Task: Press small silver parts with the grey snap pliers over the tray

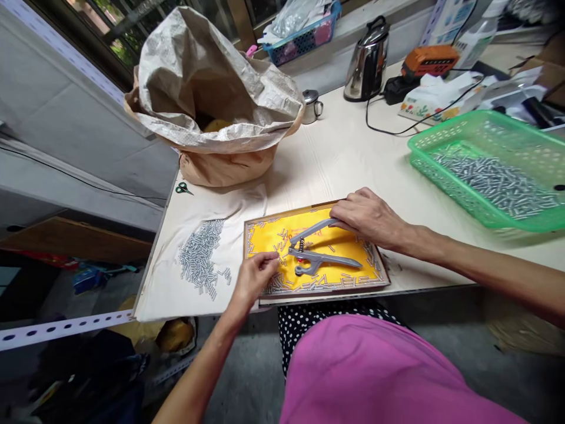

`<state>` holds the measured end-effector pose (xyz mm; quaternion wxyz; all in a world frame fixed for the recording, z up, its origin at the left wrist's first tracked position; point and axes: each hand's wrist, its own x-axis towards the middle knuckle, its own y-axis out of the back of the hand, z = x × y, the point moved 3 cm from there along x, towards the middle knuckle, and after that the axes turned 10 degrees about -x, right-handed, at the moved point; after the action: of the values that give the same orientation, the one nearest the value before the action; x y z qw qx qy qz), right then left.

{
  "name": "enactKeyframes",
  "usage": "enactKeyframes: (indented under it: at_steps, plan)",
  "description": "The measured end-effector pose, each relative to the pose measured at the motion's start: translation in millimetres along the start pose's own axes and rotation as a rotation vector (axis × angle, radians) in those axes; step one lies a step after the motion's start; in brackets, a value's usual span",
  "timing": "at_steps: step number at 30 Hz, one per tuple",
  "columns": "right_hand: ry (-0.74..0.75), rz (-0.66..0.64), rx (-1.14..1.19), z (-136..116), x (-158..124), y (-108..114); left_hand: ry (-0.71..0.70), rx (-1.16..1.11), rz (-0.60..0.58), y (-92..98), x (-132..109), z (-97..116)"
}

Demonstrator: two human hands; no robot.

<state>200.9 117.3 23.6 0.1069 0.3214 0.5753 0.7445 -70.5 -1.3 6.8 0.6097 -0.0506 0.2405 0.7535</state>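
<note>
1. On the table (pixel 335 156), a tray (pixel 322 296) with a yellow sheet (pixel 335 232) sits near the front edge.
2. The right hand (pixel 366 218) is curled over the top handle of grey pliers (pixel 324 250), with its fingers closed on it. The pliers lie in the middle of the tray.
3. The left hand (pixel 253 281) is at the tray's near side. Its fingers are pinched close, right by some short metal pins (pixel 280 250). I cannot tell if they hold one.
4. Many pins lie along the tray's sides, and a few lie loose on the yellow sheet.
5. A pile of pins (pixel 200 256) lies on a white cloth (pixel 163 282) left of the tray.
6. A big heap of pins (pixel 494 182) lies in a green basket (pixel 454 132) to the right.
</note>
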Motion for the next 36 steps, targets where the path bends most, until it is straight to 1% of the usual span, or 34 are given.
enactKeyframes:
  at_steps: [1, 3, 6, 10, 16, 18, 21, 23, 26, 31, 36]
  plan:
    - [0.004, 0.000, -0.005, -1.0, 0.7, 1.2, 0.031, -0.066, -0.039, -14.0, -2.4, -1.9]
    - [0.013, 0.001, -0.005, -2.0, 1.0, 1.9, 0.064, -0.148, -0.061, -32.4, -4.0, -6.9]
    - [0.014, 0.003, -0.005, -1.2, 0.2, 0.6, 0.048, -0.185, -0.021, -42.9, -2.7, -15.0]
    - [0.006, -0.002, -0.007, 0.2, -0.6, -1.7, 0.006, -0.138, 0.008, -47.3, -1.8, -21.8]
    - [0.006, 0.026, 0.021, 0.8, -1.6, -4.0, -0.044, -0.035, 0.021, -50.7, -1.2, -20.9]
    - [0.004, 0.036, 0.026, 1.3, -2.8, -5.5, -0.003, -0.055, -0.002, -52.7, -1.4, -20.8]
    - [-0.002, 0.041, 0.032, 2.0, -5.2, -9.2, 0.103, -0.105, -0.040, -56.7, -3.4, -20.5]
    - [-0.008, 0.041, 0.036, 2.5, -6.6, -11.9, 0.162, -0.138, -0.038, -58.7, -5.0, -19.2]
    - [-0.016, 0.042, 0.036, 2.6, -7.4, -13.7, 0.213, -0.157, -0.014, -60.5, -6.0, -16.8]
    - [-0.020, 0.041, -0.014, -5.1, -7.4, -6.6, 0.218, -0.124, -0.014, -61.5, -4.8, -15.6]
    - [-0.014, -0.023, -0.048, -27.8, -17.7, -4.0, 0.170, -0.111, -0.008, -60.7, -4.9, -16.1]
